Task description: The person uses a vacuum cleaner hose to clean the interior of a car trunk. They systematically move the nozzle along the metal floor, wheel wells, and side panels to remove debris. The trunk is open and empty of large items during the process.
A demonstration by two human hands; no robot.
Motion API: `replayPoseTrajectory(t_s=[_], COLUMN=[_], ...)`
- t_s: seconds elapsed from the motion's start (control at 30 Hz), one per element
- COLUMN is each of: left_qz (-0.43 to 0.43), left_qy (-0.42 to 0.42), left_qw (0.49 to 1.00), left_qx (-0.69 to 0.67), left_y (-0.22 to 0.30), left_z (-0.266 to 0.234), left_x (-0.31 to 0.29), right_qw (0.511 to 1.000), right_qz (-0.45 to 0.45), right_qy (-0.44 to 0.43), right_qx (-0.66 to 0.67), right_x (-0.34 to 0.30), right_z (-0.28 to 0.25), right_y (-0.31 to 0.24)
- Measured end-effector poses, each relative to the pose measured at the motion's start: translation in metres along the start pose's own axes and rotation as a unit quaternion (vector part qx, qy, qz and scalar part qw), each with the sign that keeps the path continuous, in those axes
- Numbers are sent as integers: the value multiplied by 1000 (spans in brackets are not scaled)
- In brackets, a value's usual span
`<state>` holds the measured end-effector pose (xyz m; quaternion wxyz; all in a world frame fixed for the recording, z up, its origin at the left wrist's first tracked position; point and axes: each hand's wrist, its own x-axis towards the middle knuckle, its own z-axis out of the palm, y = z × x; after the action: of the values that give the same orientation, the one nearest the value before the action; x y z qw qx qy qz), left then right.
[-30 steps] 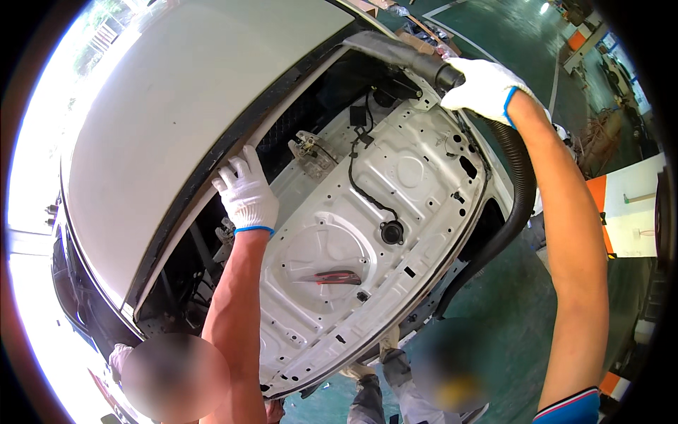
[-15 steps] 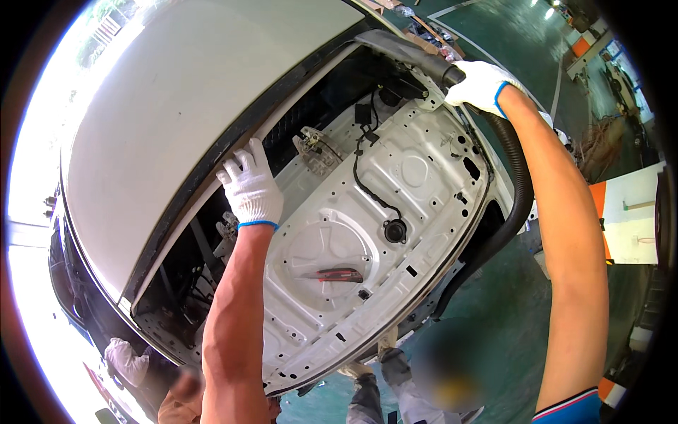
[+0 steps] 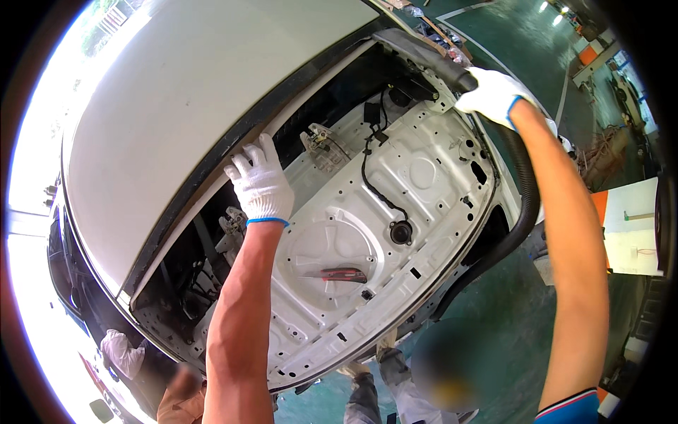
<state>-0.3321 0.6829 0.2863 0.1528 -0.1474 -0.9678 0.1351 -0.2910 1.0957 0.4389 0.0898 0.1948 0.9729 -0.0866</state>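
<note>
My right hand (image 3: 498, 97), in a white knit glove with a blue cuff, is wrapped round a black vacuum hose (image 3: 524, 185). Its wide dark nozzle (image 3: 417, 55) lies at the far right end of the black strip (image 3: 212, 152) along the car roof's edge. My left hand (image 3: 260, 180), gloved alike, has its fingers spread, with the tips at that same roof edge, holding nothing. Below it, a red and black utility knife (image 3: 339, 274) lies on the bare white metal panel (image 3: 424, 233) of the car's rear.
The pale roof (image 3: 183, 92) fills the upper left. A black wire and round part (image 3: 400, 232) sit on the panel. Two people are close by: one in grey trousers (image 3: 409, 389) at the lower middle, another with a white-gloved hand (image 3: 123, 353) at lower left. Green floor (image 3: 515, 304) surrounds the car.
Both hands, the hose and the car have shifted slightly right in the picture together. My right hand keeps its grip, and the left stays spread at the roof edge.
</note>
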Motion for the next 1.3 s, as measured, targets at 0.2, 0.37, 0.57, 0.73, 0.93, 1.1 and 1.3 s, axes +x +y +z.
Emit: replayPoseTrajectory(t_s=[0.2, 0.37, 0.57, 0.73, 0.93, 1.1, 1.3], left_qz=[5, 14, 5, 3, 11, -14, -18], left_qy=[-1, 22, 5, 25, -35, -3, 57], left_qw=[1000, 1000, 1000, 999, 999, 1000, 995], left_qx=[-2, 5, -8, -34, 11, -15, -82], left_y=[-5, -2, -2, 3, 0, 1, 4], left_z=[-2, 0, 5, 8, 21, 52, 67], left_x=[-1, -2, -1, -2, -4, -5, -3], right_qw=[998, 999, 998, 994, 970, 963, 957], right_qz=[17, 13, -55, -97, -196, -217, -200], right_qy=[39, 3, -27, -44, -143, -155, -210], right_qx=[-35, -40, -28, -40, -29, -34, -4], right_x=[-2, -8, -35, -68, -125, -130, -126], right_z=[5, -1, 2, -6, -5, 16, 10], right_y=[-4, -10, -32, -50, -122, -147, -179])
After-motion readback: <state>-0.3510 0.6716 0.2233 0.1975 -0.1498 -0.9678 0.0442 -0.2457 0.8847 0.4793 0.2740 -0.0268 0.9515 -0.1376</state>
